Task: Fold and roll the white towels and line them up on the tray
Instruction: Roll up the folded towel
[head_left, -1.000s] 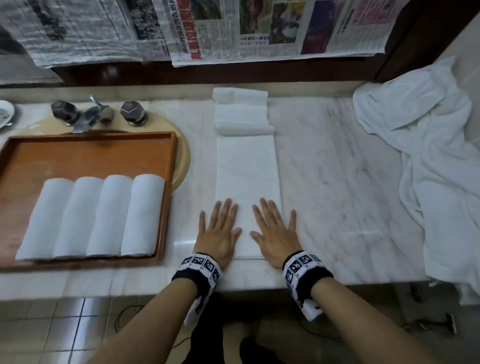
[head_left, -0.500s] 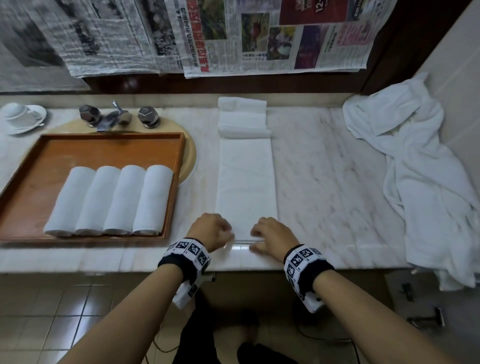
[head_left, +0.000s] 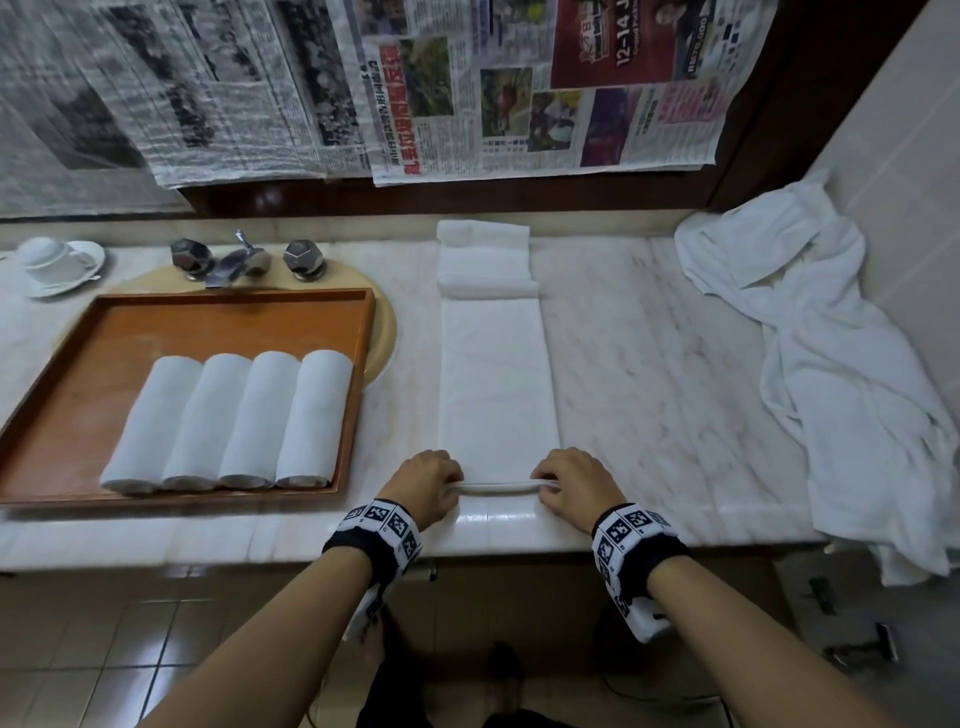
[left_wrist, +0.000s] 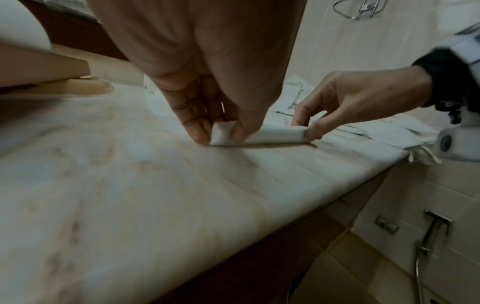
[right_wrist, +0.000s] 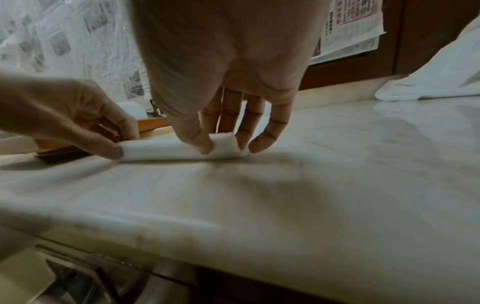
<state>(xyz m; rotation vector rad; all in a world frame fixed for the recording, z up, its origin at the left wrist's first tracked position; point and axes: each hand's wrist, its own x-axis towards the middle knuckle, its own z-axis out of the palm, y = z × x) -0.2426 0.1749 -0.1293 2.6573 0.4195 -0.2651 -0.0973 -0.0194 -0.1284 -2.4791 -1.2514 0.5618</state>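
At the counter's near edge the left hand and right hand each pinch one end of the towel, thumb under and fingers curled over a thin first turn of roll; the wrist views show the rolled lip caught between thumb and fingertips on the left and the same on the right. Both wrists wear black bands printed with square black-and-white marker codes. The rest of the towel lies flat as a long strip running away across the marble, its far end bunched in a couple of loose folds against the back ledge. To the left, a wooden tray sits partly over the sink, holding four rolls side by side, touching, their ends toward the counter edge. Well to the right a heap of white cloth spills over the counter edge. Behind the tray are the tap and a cup on a saucer. On the back wall hang newspaper sheets in Chinese print; I can read "12-14" on a red advert and something like "RM70,000" beside it, the rest is too small.
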